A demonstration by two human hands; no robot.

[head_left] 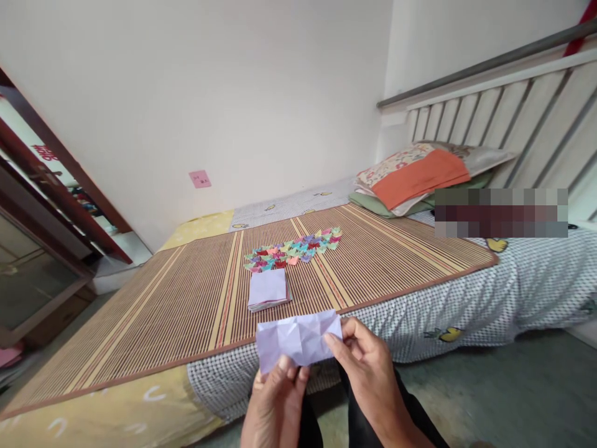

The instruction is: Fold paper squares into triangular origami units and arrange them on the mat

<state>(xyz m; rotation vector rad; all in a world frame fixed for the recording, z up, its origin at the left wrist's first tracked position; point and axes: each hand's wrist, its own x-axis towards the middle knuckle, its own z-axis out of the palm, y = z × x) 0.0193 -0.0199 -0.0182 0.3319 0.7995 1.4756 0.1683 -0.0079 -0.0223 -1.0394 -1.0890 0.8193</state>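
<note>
A creased sheet of pale lavender paper (298, 339), folded to a wide strip, is held up in front of the bed's edge. My left hand (277, 398) pinches its lower edge left of the middle, thumb on the near face. At its right end, my right hand (366, 367) grips the paper between thumb and fingers. Beyond it on the mat lies a stack of square paper (268, 287) with a lavender sheet on top. Behind that stack, several small folded paper pieces (293, 250) in many colours sit in close rows.
A striped bamboo mat (186, 298) covers the bed, over a patterned sheet (448, 311). Pillows (420, 177) rest at the back right beside a white railing (489, 112). A pink note (200, 179) is on the wall; a doorway stands at the left.
</note>
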